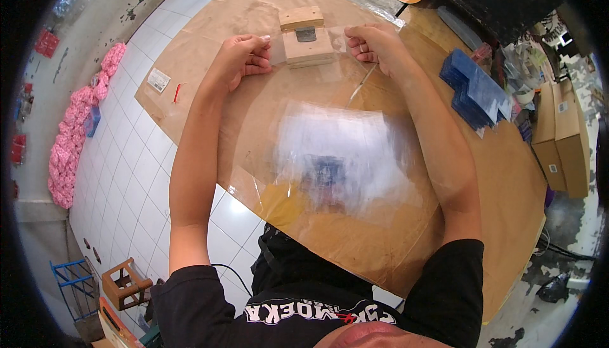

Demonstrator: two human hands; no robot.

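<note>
My left hand (248, 58) and my right hand (373, 45) are at the far part of the table, one on each side of a small wooden block (307, 49). The block has a raised back piece and a dark metal plate (306, 34) set in its middle. Fingers of both hands are pinched on opposite ends of a clear plastic sheet (339, 42), which passes at the block; its exact edges are hard to see. Nearer to me lies a pile of clear plastic sheets (374, 151), shiny with glare.
Brown paper (209, 116) covers the table (501, 189). A stack of blue plastic pieces (469, 88) sits at the right, by cardboard boxes (561, 132). A small red item (177, 92) and a white label (158, 80) lie at the left. Pink bundles (70, 145) are on the tiled floor.
</note>
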